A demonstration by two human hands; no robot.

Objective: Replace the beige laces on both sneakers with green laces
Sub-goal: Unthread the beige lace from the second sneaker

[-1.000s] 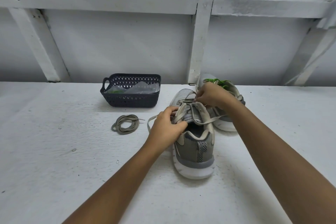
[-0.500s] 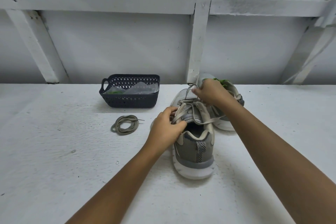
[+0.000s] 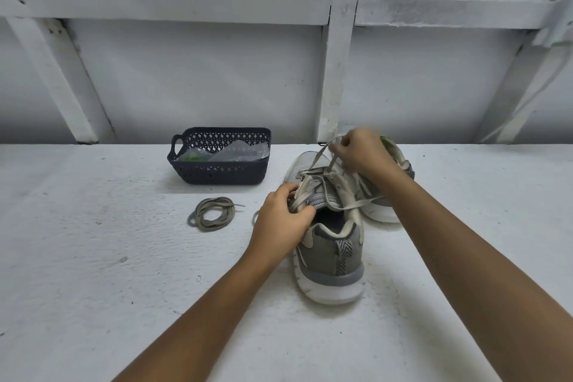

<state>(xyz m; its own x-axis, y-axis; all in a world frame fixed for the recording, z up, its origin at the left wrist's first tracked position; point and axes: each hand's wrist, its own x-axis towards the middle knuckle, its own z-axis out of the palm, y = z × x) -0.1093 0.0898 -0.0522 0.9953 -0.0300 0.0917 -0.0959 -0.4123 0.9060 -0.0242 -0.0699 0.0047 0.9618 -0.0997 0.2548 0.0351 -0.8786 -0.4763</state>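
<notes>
A grey sneaker (image 3: 331, 257) stands heel toward me at the centre, its beige lace (image 3: 319, 161) partly loosened. My left hand (image 3: 282, 217) grips the sneaker's left eyelet edge beside the tongue. My right hand (image 3: 362, 152) pinches a loop of the beige lace and holds it up above the toe end. Behind my right arm stands the second sneaker (image 3: 393, 195), mostly hidden, with a bit of green lace (image 3: 386, 139) showing past my hand. A coiled beige lace (image 3: 212, 214) lies loose on the table to the left.
A dark plastic basket (image 3: 217, 175) with clear bags and something green inside sits at the back left on the white table (image 3: 93, 257). A white wall with wooden framing (image 3: 338, 56) rises right behind the sneakers.
My right hand has risen and moved away from me, drawing the beige lace loop up out of the sneaker. My left hand has stayed on the eyelet edge.
</notes>
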